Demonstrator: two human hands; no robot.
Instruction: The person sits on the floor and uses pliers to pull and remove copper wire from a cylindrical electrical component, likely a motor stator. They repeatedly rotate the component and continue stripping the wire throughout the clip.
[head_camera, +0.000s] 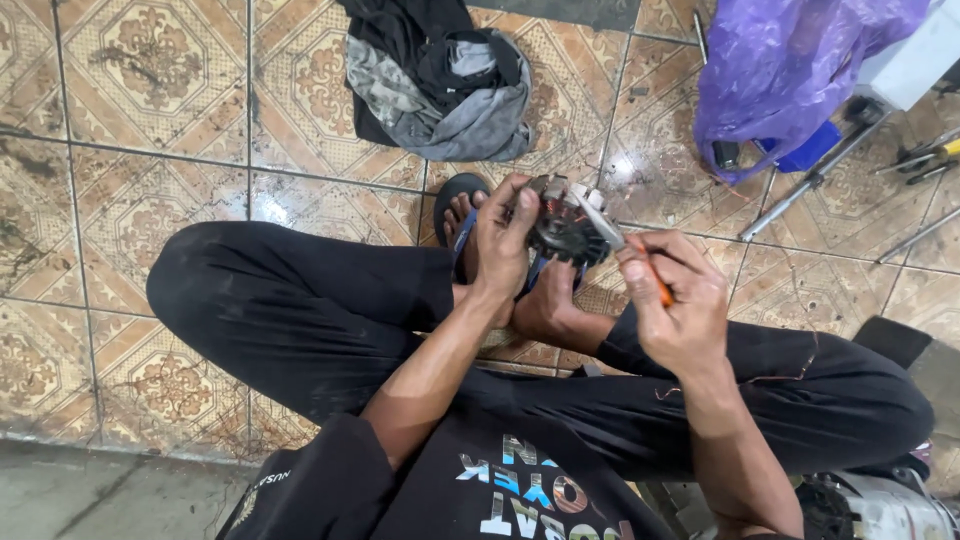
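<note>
Head view. Seated person, legs crossed on patterned tile floor (150, 130), black trousers, sandals.

Left hand (503, 243): fingers closed around the motor (565, 228), a small round unit with dark fan blades and copper windings, held above the feet at centre frame.

Right hand (678, 300): fingers pinched together on a screwdriver (625, 245) with orange handle; its metal shaft lies against the motor's top.

Bundle of black and grey cloth (440, 75): on the floor beyond the feet, apart from the motor.

Purple bag (790, 60): upper right, on the floor.

Metal rods (810, 185): lying right of the bag, near loose hand tools (925, 160) at the right edge.
</note>
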